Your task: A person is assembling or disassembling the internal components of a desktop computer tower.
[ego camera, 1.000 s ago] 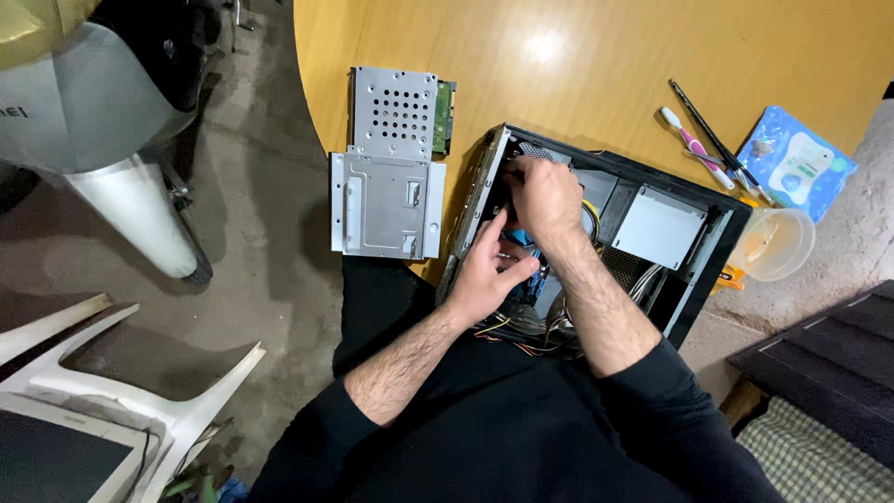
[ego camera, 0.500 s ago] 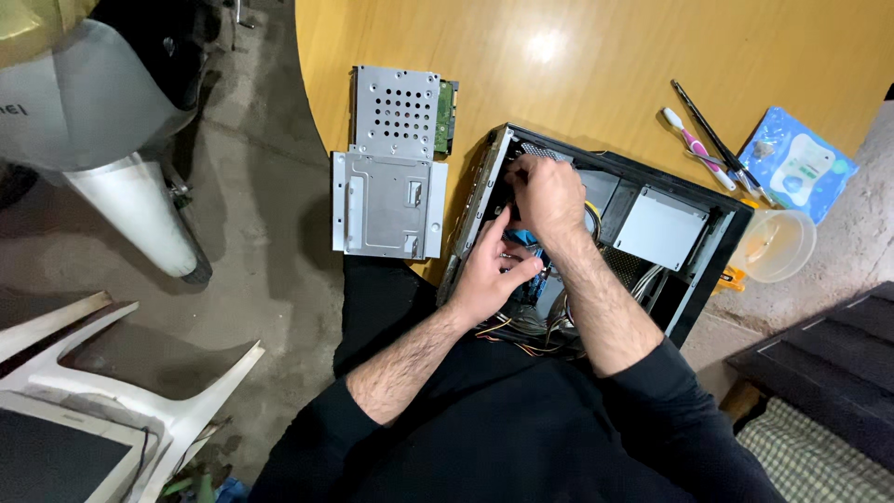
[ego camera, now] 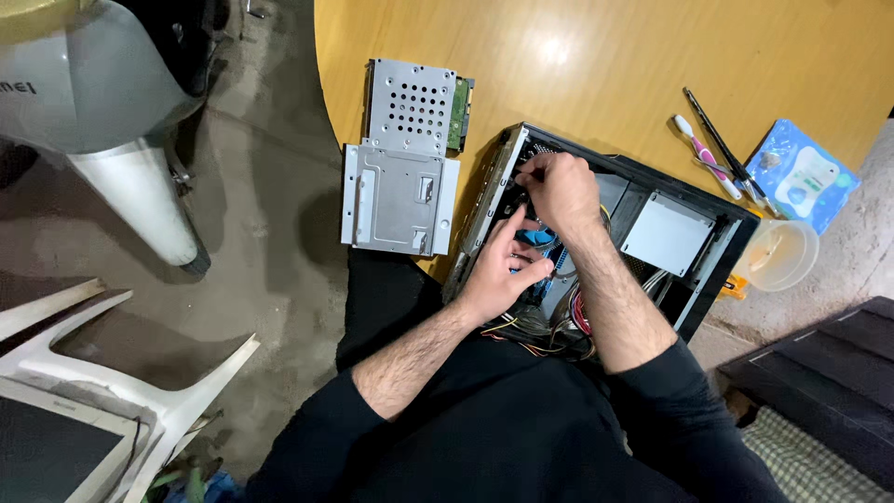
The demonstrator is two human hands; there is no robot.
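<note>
An open black computer case (ego camera: 708, 270) lies on its side at the near edge of the round wooden desk (ego camera: 615, 56), its side panel off, showing a grey metal box, a blue part and a tangle of red, yellow and black wires (ego camera: 559, 326). Both hands work inside its left end. The left hand (ego camera: 498, 270) reaches in with fingers spread loosely over the blue part; whether its grip holds anything I cannot tell. The right hand (ego camera: 557, 191) curls over the case's upper left corner, its grip narrow, fingertips pinched on something too small to tell. Beside the case lie two grey metal drive brackets (ego camera: 400, 186), one toothbrush (ego camera: 703, 154), one blue packet (ego camera: 801, 175) and one clear plastic cup (ego camera: 780, 253).
</note>
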